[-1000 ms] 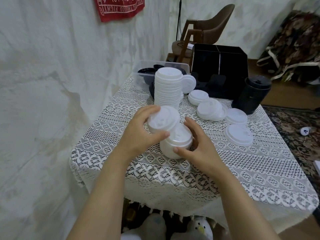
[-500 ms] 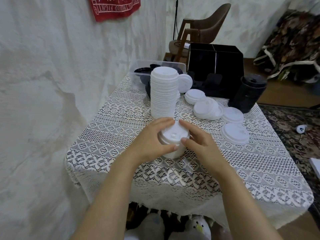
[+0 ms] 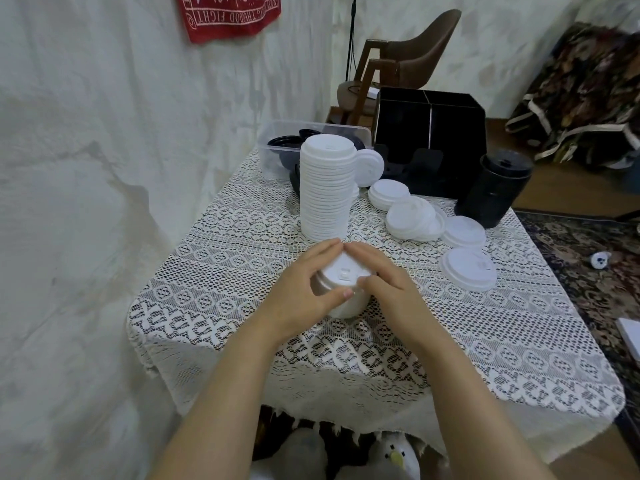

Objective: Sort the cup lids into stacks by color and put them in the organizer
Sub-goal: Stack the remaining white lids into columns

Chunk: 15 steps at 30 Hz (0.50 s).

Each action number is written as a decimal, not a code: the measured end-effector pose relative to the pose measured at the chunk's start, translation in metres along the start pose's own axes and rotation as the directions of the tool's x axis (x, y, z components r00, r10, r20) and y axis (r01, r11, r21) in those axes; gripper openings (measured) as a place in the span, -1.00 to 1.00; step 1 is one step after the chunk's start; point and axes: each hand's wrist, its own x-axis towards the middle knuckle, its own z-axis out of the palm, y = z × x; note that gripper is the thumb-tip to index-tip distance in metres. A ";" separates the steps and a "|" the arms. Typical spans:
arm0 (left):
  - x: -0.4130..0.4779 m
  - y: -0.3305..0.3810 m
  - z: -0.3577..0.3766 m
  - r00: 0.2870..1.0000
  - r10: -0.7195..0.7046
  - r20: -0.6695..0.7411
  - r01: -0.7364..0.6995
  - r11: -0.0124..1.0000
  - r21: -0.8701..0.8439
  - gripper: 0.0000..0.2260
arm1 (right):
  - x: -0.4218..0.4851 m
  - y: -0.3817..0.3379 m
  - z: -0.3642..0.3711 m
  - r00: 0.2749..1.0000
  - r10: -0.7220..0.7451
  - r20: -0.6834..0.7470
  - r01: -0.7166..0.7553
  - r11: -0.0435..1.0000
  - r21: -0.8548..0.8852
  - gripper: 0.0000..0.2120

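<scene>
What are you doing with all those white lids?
A person is sorting cup lids. The left hand and right hand grip a short stack of white plastic lids on the lace-covered table. A tall stack of white lids stands behind, loose white lids lie to the right, and a black lid stack stands beside the black organizer box.

Matt white plastic lids [image 3: 344, 271] sit on a lace cloth [image 3: 242, 244] beside a glossy black organizer [image 3: 429, 140].
</scene>
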 end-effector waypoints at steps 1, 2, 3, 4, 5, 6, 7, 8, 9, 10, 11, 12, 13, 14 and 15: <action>-0.001 0.000 0.001 1.000 0.001 -0.005 -0.001 1.000 0.007 -0.33 | 0.001 0.001 0.001 1.000 0.002 0.002 -0.002 1.000 -0.002 -0.47; -0.001 0.001 0.002 1.000 -0.002 -0.009 0.002 1.000 0.012 -0.33 | 0.002 0.001 0.002 1.000 0.004 0.001 -0.004 1.000 -0.003 -0.45; -0.002 0.001 0.002 1.000 -0.003 -0.013 0.004 1.000 0.013 -0.33 | 0.003 0.000 0.002 1.000 0.002 0.001 -0.002 1.000 -0.002 -0.45; -0.002 0.001 0.002 1.000 -0.006 -0.016 0.006 1.000 0.007 -0.33 | 0.003 0.000 0.002 1.000 -0.001 0.001 0.001 1.000 -0.002 -0.46; -0.002 0.002 0.002 1.000 -0.007 -0.017 0.007 1.000 -0.004 -0.33 | 0.003 0.000 0.002 1.000 -0.004 0.006 0.004 1.000 0.002 -0.47; -0.002 0.002 0.002 1.000 -0.010 -0.016 0.010 1.000 -0.018 -0.33 | 0.003 0.000 0.001 1.000 -0.005 0.014 0.005 1.000 0.009 -0.48; -0.001 0.002 0.001 1.000 -0.013 -0.013 0.013 0.999 -0.033 -0.33 | 0.002 0.000 0.000 1.000 -0.006 0.025 0.006 1.000 0.021 -0.49; -0.001 0.002 0.001 1.000 -0.019 -0.010 0.019 0.999 -0.050 -0.33 | 0.002 0.000 -0.002 1.000 -0.006 0.030 0.005 0.999 0.032 -0.51; 0.000 0.003 0.000 1.000 -0.026 -0.005 0.025 0.997 -0.068 -0.34 | 0.003 0.000 -0.004 1.000 -0.008 0.019 0.007 0.999 0.045 -0.55; 0.000 0.003 -0.001 0.999 -0.033 0.001 0.033 0.996 -0.085 -0.34 | 0.003 0.000 -0.007 1.000 -0.010 -0.020 0.011 0.999 0.044 -0.59; 0.001 0.003 -0.001 0.999 -0.040 0.010 0.041 0.995 -0.093 -0.35 | 0.003 0.000 -0.011 0.994 -0.020 -0.106 0.020 1.000 0.006 -0.62; 0.001 0.003 -0.002 0.999 -0.044 0.019 0.046 0.995 -0.090 -0.35 | 0.004 0.001 -0.017 0.972 -0.041 -0.231 0.024 0.997 -0.076 -0.62; 0.002 0.003 -0.003 0.999 -0.045 0.027 0.047 0.996 -0.081 -0.35 | 0.004 0.003 -0.025 0.930 -0.069 -0.361 0.007 0.985 -0.171 -0.62; 0.002 0.002 -0.003 0.998 -0.046 0.032 0.048 0.996 -0.076 -0.36 | 0.004 0.005 -0.034 0.880 -0.093 -0.466 -0.037 0.964 -0.264 -0.61; 0.002 0.002 -0.004 0.998 -0.047 0.034 0.049 0.996 -0.077 -0.36 | 0.003 0.008 -0.045 0.838 -0.106 -0.536 -0.104 0.932 -0.346 -0.58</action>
